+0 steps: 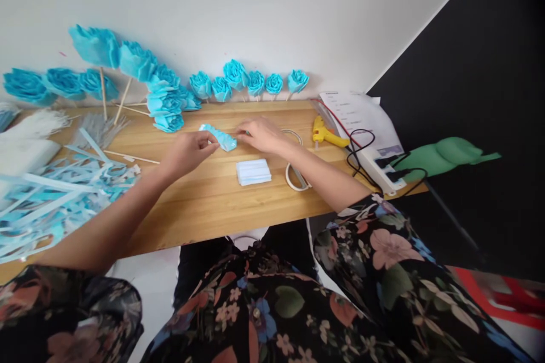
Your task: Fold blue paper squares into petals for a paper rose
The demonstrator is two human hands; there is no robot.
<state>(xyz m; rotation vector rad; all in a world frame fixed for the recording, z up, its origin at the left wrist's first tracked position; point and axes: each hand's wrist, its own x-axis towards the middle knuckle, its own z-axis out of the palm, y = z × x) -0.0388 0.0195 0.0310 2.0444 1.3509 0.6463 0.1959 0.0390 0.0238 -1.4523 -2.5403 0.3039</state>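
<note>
A short blue ruffled strip (219, 137) lies on the wooden table, between my two hands. My left hand (191, 150) has its fingers bent together at the strip's left part, with the fingertips touching it. Just past the strip's right end is my right hand (258, 134), fingers curved and somewhat apart, with nothing visible in them. Nearer to me sits a stack of pale folded pieces (254, 172). Beside it, partly under my right forearm, is a white ring-shaped item (293, 177).
Blue paper flowers (235, 74) on sticks line the wall. Blue and white strips (55, 198) pile up at left. At right are a yellow glue gun (327, 133), a white power strip (381, 170) with black cables, papers (361, 116) and a green object (443, 156).
</note>
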